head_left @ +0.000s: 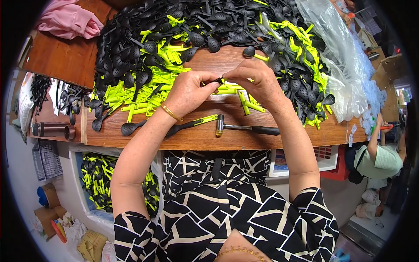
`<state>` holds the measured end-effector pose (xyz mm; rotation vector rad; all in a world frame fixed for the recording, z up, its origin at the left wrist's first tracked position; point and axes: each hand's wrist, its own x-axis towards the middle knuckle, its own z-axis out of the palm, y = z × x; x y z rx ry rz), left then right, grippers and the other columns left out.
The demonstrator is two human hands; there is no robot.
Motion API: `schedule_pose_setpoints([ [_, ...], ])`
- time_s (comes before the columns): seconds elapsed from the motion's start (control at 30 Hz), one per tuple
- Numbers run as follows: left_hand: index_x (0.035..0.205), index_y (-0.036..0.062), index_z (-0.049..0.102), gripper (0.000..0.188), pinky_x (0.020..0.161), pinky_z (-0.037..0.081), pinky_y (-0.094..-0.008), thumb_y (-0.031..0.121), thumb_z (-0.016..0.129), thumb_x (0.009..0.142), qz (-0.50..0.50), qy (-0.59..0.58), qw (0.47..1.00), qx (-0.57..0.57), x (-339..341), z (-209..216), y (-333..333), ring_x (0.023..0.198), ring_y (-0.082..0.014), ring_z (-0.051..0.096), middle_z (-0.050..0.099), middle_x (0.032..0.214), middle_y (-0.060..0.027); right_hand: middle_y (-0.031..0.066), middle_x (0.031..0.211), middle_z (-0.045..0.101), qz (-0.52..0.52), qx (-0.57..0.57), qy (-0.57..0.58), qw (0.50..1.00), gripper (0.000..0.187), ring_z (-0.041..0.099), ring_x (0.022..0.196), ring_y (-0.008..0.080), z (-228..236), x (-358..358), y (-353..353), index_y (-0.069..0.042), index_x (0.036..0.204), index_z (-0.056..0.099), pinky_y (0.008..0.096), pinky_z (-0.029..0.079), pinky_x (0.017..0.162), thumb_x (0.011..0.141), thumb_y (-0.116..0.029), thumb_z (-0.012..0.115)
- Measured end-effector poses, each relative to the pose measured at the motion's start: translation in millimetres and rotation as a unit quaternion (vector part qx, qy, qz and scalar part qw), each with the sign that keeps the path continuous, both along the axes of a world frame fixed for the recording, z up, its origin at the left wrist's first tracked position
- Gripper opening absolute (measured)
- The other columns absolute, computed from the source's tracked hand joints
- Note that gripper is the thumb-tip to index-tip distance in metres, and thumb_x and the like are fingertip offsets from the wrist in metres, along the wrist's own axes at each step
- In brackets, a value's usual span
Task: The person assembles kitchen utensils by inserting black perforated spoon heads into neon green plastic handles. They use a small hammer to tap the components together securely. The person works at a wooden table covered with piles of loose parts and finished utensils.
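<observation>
My left hand (pixel 188 91), with a gold bangle at its wrist, is closed in a pinch over the middle of the table. Facing it, my right hand (pixel 259 83) pinches too, its fingertips meeting the left ones. Between them shows a small black piece (pixel 217 81), mostly hidden by the fingers; it may be the end of a spoon stem. Just below the fingers are lime-green handles (pixel 229 90). A small hammer (pixel 244 128) with a black grip lies nearer me. Left of it is a black spoon with a green-ended handle (pixel 196 124).
Black slotted spoons (pixel 214 22) are heaped across the far side, with green handles (pixel 152 94) piled left and right. Clear plastic sheeting (pixel 345 65) covers the right. Below the left edge stands a lined bin (pixel 94 183) of green-and-black utensils. Another person (pixel 379 159) works at far right.
</observation>
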<state>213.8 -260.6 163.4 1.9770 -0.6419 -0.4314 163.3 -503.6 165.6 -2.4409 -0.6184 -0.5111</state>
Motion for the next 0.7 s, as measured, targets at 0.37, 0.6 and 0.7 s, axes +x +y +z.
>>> schedule_pose_setpoints([
  [0.37, 0.111, 0.0071, 0.080, 0.021, 0.072, 0.059, -0.0396, 0.021, 0.077, 0.095, 0.009, -0.249, 0.967, 0.061, -28, -20, 11, 0.080, -0.0321, 0.076, 0.077, 0.091, -0.0150, 0.0049, 0.087, 0.072, -0.040, -0.038, -0.008, 0.998, 0.013, 0.070, 0.081, 0.0274, -19, -18, 31, -0.015, 0.102, 0.080, 0.0417, 0.053, 0.075, 0.089, -0.016, 0.081],
  [0.6, 0.088, 0.0114, 0.071, 0.019, 0.069, 0.051, -0.0450, 0.029, 0.079, 0.091, -0.068, -0.318, 0.935, 0.141, -60, -27, 35, 0.075, -0.0317, 0.069, 0.070, 0.077, -0.0098, 0.0055, 0.091, 0.075, 0.078, 0.012, 0.035, 0.996, 0.015, 0.072, 0.094, 0.0285, -51, -38, 37, -0.011, 0.100, 0.078, 0.0435, 0.052, 0.089, 0.088, -0.019, 0.082],
  [0.7, 0.087, 0.0122, 0.071, 0.016, 0.074, 0.049, -0.0424, 0.026, 0.080, 0.088, -0.025, -0.363, 0.916, 0.170, -64, -37, 45, 0.080, -0.0283, 0.067, 0.068, 0.080, -0.0065, 0.0065, 0.093, 0.076, 0.062, 0.038, 0.062, 0.995, 0.014, 0.071, 0.096, 0.0297, -54, -17, 22, -0.010, 0.096, 0.079, 0.0450, 0.051, 0.087, 0.089, -0.021, 0.082],
])
